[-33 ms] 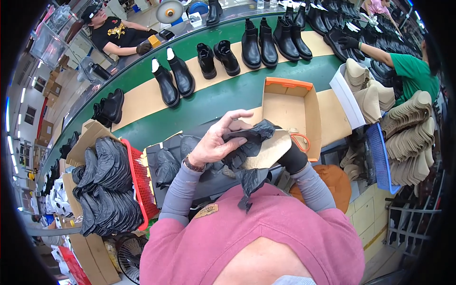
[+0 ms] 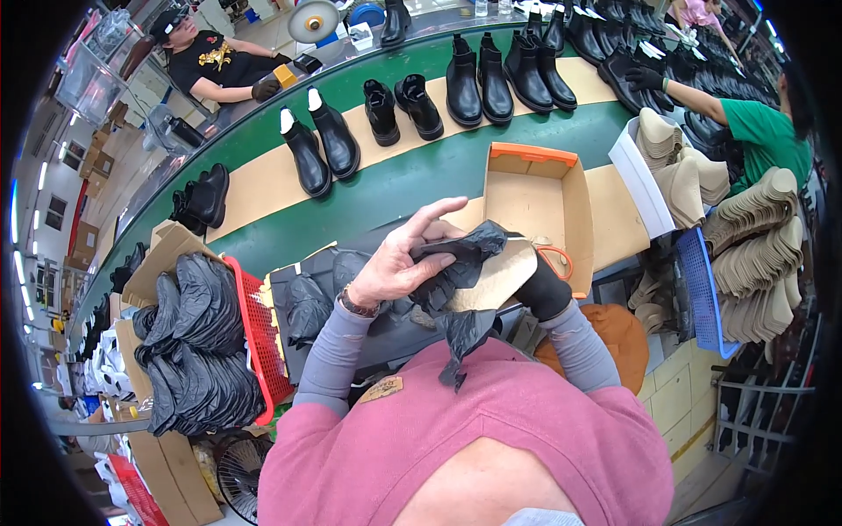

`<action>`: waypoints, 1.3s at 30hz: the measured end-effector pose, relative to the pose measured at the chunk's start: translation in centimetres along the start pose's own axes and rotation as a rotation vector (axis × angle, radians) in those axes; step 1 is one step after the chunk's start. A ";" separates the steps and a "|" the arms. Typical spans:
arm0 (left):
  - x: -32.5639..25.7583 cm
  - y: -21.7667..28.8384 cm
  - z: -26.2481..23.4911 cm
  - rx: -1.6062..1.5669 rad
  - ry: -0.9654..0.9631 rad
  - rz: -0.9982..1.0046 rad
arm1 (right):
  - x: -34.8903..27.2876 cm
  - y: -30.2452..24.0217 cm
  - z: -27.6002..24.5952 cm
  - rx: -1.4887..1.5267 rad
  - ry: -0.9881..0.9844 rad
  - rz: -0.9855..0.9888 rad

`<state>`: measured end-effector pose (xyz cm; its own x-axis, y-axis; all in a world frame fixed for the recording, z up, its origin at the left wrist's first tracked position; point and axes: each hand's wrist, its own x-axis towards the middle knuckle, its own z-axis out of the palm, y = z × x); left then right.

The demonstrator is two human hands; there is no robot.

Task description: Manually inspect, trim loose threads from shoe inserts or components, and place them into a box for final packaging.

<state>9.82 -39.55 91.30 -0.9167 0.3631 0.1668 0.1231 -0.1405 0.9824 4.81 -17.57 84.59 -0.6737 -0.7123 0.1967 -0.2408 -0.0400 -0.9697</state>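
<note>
My bare left hand (image 2: 399, 263) presses a crumpled black sheet (image 2: 460, 259) against a tan insole board (image 2: 504, 279), thumb and fingers curled over the sheet and the index finger stretched out. My right hand (image 2: 544, 291), in a black glove, grips the right end of the insole board. Below the board a second black scrap (image 2: 465, 337) hangs down over my pink top. Both hands are close to my chest, in front of an open cardboard box (image 2: 574, 206) with an orange rim.
A green conveyor belt (image 2: 412, 180) carries pairs of black boots (image 2: 320, 149). A red basket (image 2: 263, 342) and a carton of black pieces (image 2: 189, 351) stand at my left. Stacked tan insoles (image 2: 754, 254) and a blue crate (image 2: 697, 289) are at my right. Two people work across the belt.
</note>
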 end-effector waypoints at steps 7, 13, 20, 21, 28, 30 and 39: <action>1.8 -1.3 -1.0 0.497 -0.085 0.319 | 0.7 -3.1 -4.7 0.096 0.389 -0.022; 1.7 -1.1 1.3 0.410 -0.066 0.000 | 0.8 -5.6 -3.1 -0.185 0.171 -0.170; 1.2 -1.4 0.8 0.593 0.029 0.114 | 0.5 -5.8 -2.2 -0.233 0.589 -0.277; 1.3 -1.5 0.6 0.575 0.079 0.114 | 0.1 -4.3 -3.7 -0.299 0.609 -0.175; 3.6 -2.1 0.2 0.599 0.233 0.214 | -4.6 9.9 -8.5 -1.219 -0.042 0.609; 3.4 -1.6 0.8 0.568 0.220 0.192 | -4.9 11.2 -7.4 -1.286 -0.016 0.599; 3.6 -1.3 1.4 0.744 0.113 0.217 | -5.1 12.7 -6.4 -1.559 0.016 0.503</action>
<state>6.90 -36.72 90.71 -0.8711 0.2963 0.3916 0.4900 0.4714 0.7333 0.71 -9.99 72.19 -0.9020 -0.4269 -0.0638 -0.4317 0.8912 0.1393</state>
